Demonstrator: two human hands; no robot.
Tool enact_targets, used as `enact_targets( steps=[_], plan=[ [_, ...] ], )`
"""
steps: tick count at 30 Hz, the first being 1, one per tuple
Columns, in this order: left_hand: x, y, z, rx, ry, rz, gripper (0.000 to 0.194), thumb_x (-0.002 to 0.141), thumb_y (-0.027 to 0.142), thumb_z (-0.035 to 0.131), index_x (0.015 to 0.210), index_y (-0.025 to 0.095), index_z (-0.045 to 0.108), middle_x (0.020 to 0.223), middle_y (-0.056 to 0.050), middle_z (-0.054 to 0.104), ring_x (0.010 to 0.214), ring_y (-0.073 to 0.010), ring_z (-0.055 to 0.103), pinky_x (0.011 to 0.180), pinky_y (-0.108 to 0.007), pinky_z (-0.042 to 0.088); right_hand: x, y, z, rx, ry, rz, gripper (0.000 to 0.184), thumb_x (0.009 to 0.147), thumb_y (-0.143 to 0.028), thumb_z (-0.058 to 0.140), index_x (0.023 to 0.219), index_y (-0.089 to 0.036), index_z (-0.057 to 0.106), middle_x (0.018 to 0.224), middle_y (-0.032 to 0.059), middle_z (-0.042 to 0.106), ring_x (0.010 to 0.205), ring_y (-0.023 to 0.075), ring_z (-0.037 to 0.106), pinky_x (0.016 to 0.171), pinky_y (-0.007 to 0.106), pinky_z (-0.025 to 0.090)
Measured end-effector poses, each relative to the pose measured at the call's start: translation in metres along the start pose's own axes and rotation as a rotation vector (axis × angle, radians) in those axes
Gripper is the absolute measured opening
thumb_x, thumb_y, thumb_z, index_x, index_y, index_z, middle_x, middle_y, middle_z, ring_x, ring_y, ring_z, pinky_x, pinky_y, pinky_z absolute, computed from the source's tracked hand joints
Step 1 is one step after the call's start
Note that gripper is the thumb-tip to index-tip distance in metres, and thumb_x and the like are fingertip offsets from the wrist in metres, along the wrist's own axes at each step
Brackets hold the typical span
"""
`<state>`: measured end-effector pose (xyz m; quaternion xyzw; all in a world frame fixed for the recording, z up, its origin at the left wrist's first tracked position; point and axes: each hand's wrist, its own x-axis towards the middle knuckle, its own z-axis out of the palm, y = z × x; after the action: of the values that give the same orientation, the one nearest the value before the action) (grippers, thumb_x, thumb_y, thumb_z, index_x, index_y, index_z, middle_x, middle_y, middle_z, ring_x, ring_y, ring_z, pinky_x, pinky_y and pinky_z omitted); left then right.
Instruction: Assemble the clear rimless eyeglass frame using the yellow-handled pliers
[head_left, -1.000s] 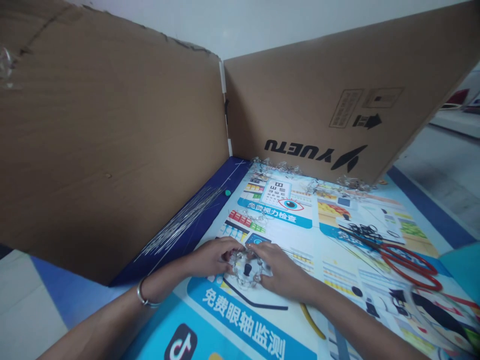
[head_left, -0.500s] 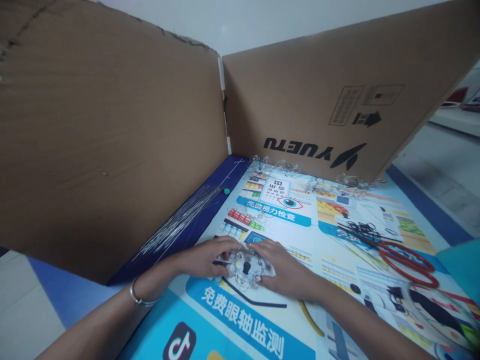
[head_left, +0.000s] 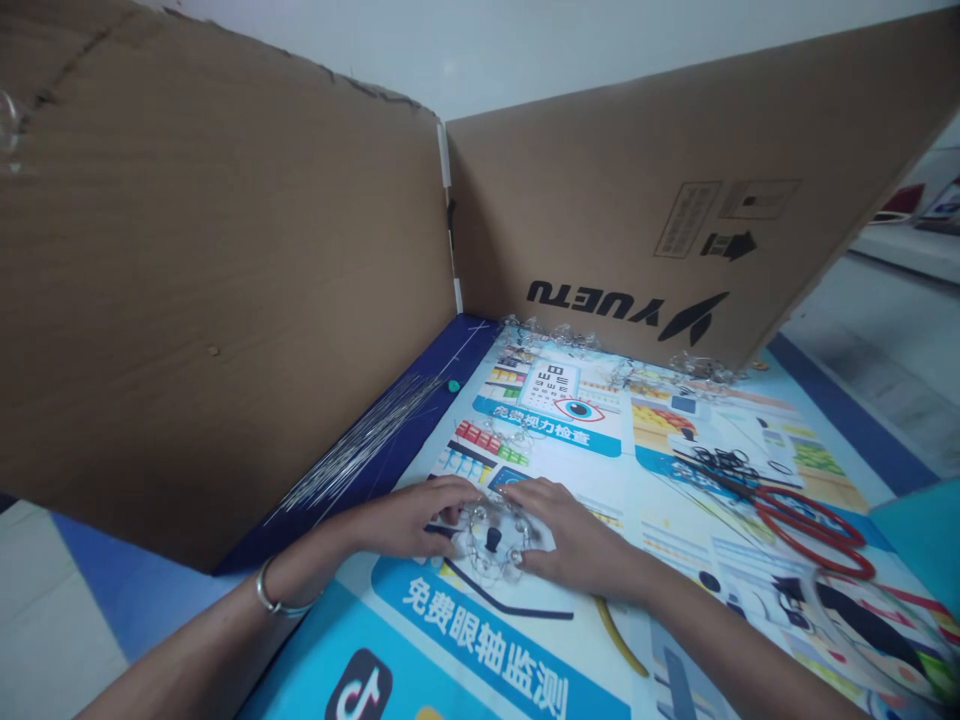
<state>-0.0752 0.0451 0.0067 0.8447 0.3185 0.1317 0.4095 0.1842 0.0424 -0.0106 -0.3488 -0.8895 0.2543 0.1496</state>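
Observation:
A ring of clear beads, like a bracelet, lies on the printed sheet between my hands. My left hand curves along its left side with thumb and fingers apart, the fingertips close to the upper beads. On the other side, my right hand is cupped with its fingers spread; its thumb tip is at the right-hand beads and its index finger reaches the top of the ring. Whether the fingertips press on the beads is hard to see. A black printed shape shows through the ring's middle.
Red-handled scissors lie to the right beside black loops. Thin silvery wires lie along the left cardboard panel. Clear beaded pieces line the foot of the right cardboard panel. A clear round object sits front right.
My left thumb and fingers have drawn slightly away from the beads, to the left. My right hand has opened a little. The ring stays nearly in place; the view shifts slightly.

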Motion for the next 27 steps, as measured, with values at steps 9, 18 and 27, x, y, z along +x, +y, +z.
enact_targets(
  steps=[9, 18, 27],
  plan=[
    [-0.001, -0.001, 0.000, -0.018, -0.005, 0.007, 0.063, 0.073, 0.021, 0.067, 0.130, 0.027, 0.042, 0.122, -0.007, 0.046, 0.090, -0.0168, 0.051, 0.085, -0.032, 0.046, -0.002, -0.003, -0.008, 0.006, -0.026, 0.049, 0.069, 0.070, -0.030, 0.064, 0.134, -0.018, 0.039, 0.134, 0.0113, 0.044, 0.123, 0.0272, 0.036, 0.102, 0.045, 0.028],
    [-0.001, -0.002, -0.001, -0.043, 0.002, 0.028, 0.060, 0.074, 0.024, 0.067, 0.129, 0.026, 0.044, 0.118, -0.008, 0.049, 0.088, -0.0167, 0.051, 0.081, -0.031, 0.047, -0.004, -0.005, -0.015, 0.002, -0.058, 0.072, 0.070, 0.070, -0.030, 0.065, 0.134, -0.019, 0.040, 0.134, 0.0101, 0.044, 0.122, 0.0272, 0.035, 0.102, 0.043, 0.028],
    [-0.006, 0.008, -0.012, -0.104, -0.016, -0.051, 0.056, 0.075, 0.026, 0.066, 0.127, 0.026, 0.046, 0.124, -0.009, 0.047, 0.092, -0.0178, 0.054, 0.081, -0.031, 0.048, -0.015, 0.004, -0.054, -0.241, -0.107, 0.152, 0.046, 0.081, -0.040, 0.053, 0.123, -0.022, 0.052, 0.125, 0.0071, 0.053, 0.116, 0.0242, 0.043, 0.095, 0.035, 0.035]
  ],
)
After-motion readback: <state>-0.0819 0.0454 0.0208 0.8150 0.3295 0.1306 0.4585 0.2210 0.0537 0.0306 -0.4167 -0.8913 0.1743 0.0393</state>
